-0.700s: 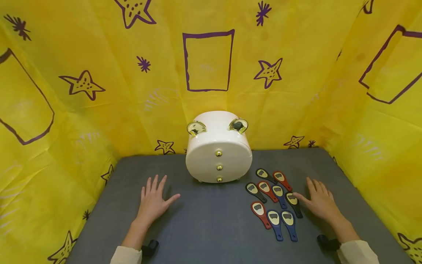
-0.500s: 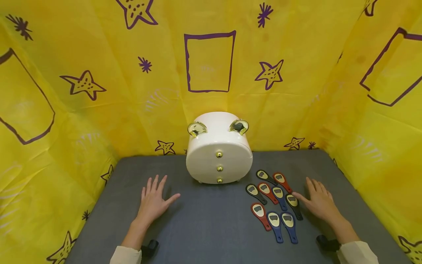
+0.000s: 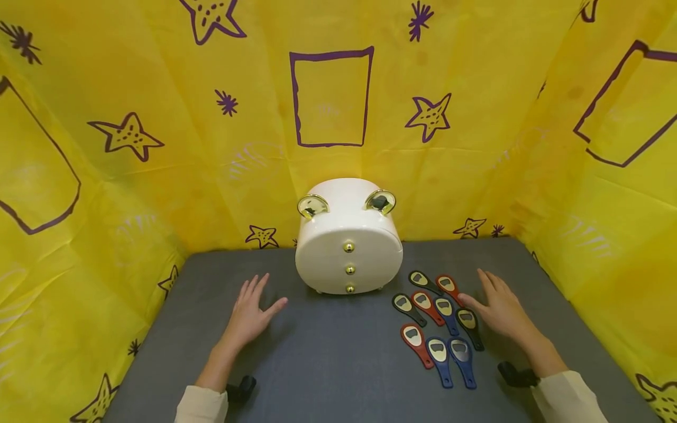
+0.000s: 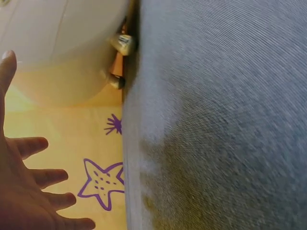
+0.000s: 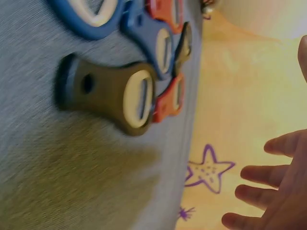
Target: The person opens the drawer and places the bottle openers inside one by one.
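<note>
Yellow cloth (image 3: pixel 338 17): rises behind the white box and on either side of it, drawn with purple stars, bursts and outlined frames.
Grey table (image 3: pixel 328 364): spreads beneath the white box and out in front of it, toward the person.
White box (image 3: pixel 328 264): rounded, standing at the back of the table close to the cloth, its flat oval front facing the person.
Left hand (image 3: pixel 252 314): held in the air to the left of the white box and nearer the person, palm down, thumb wide of the fingers, holding nothing; its shadow falls on the table.
Right hand (image 3: pixel 498 305): raised to the right of the white box, beyond the openers, fingers extended and thumb spread wide, grasping nothing; the thumb tip hangs over the handle end of the farthest red opener.
Pale sleeves (image 3: pixel 568 402): one per arm, well forward of the white box.
Bottle openers (image 3: pixel 446 314): nine, grouped to the right of the white box and forward of it, lying flat; three black, three red, three blue, handles slanting toward the person. I can't tell whether some touch.
Black wrist mounts (image 3: pixel 242 389): one by each wrist, well forward of the white box.
Gold-rimmed discs (image 3: pixel 381 201): two, like ears, on top of the white box.
Gold knobs (image 3: pixel 350 269): three, in a column down the white box's front.
</note>
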Action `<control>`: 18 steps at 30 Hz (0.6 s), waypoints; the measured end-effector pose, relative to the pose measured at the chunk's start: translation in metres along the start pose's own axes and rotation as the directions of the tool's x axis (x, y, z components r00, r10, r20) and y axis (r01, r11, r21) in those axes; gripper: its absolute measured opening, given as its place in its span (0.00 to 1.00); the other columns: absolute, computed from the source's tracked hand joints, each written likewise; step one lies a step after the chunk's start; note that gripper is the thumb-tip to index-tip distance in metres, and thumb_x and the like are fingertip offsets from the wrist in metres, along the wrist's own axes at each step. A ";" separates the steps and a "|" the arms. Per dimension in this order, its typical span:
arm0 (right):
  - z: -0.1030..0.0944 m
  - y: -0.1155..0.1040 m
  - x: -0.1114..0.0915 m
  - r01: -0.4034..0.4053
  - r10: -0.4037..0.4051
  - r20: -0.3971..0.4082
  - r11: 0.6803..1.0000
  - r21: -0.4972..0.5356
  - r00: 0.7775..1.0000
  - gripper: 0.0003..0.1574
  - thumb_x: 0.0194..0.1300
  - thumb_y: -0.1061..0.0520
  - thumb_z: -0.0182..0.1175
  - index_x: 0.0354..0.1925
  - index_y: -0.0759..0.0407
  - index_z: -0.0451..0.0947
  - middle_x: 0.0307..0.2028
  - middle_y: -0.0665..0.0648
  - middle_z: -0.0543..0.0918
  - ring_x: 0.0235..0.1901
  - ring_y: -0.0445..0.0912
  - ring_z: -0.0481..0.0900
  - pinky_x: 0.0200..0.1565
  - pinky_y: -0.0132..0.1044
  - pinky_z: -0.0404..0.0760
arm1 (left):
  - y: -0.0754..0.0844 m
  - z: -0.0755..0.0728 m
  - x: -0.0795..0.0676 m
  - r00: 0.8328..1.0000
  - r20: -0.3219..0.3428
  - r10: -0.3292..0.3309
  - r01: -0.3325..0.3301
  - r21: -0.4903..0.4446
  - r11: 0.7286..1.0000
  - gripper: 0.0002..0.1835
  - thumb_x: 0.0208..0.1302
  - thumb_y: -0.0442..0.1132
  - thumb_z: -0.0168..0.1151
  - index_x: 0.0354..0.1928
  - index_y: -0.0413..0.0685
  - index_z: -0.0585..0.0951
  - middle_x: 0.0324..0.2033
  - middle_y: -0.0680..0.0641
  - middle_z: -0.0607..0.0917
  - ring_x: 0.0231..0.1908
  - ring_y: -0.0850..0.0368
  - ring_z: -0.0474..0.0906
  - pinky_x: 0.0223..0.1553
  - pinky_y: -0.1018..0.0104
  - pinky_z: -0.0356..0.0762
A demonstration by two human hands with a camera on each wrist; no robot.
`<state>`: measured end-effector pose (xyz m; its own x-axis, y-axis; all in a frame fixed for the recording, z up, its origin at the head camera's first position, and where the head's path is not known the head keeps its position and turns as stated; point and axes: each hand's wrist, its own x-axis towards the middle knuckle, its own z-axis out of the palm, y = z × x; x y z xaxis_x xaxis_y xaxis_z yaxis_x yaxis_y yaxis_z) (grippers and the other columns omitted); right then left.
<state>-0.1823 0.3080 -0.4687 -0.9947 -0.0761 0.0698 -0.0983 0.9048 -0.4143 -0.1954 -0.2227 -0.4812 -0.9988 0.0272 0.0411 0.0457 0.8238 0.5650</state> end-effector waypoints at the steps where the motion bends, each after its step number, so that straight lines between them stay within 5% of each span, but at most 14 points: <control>1: -0.002 -0.003 0.001 0.003 -0.003 0.001 1.000 0.009 1.000 0.59 0.67 0.32 0.53 0.74 0.71 0.44 0.69 0.81 0.53 0.66 0.77 0.52 0.61 0.76 0.52 | 0.000 -0.001 0.001 1.000 0.004 0.002 -0.002 -0.024 1.000 0.48 0.63 0.66 0.57 0.76 0.51 0.53 0.75 0.35 0.52 0.75 0.33 0.40 0.68 0.27 0.44; 18: -0.019 -0.045 0.020 0.042 -0.053 0.058 0.983 0.178 0.997 0.55 0.69 0.35 0.53 0.76 0.65 0.44 0.72 0.77 0.49 0.69 0.75 0.49 0.62 0.75 0.52 | 0.019 -0.011 0.017 0.999 0.044 -0.012 0.025 -0.304 0.952 0.38 0.70 0.60 0.51 0.76 0.58 0.53 0.76 0.42 0.54 0.74 0.37 0.48 0.71 0.33 0.47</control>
<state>-0.1972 0.2734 -0.4312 -0.9881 -0.1484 0.0392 -0.1444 0.8118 -0.5658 -0.2112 -0.2128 -0.4608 -0.9991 0.0427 -0.0021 0.0245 0.6130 0.7897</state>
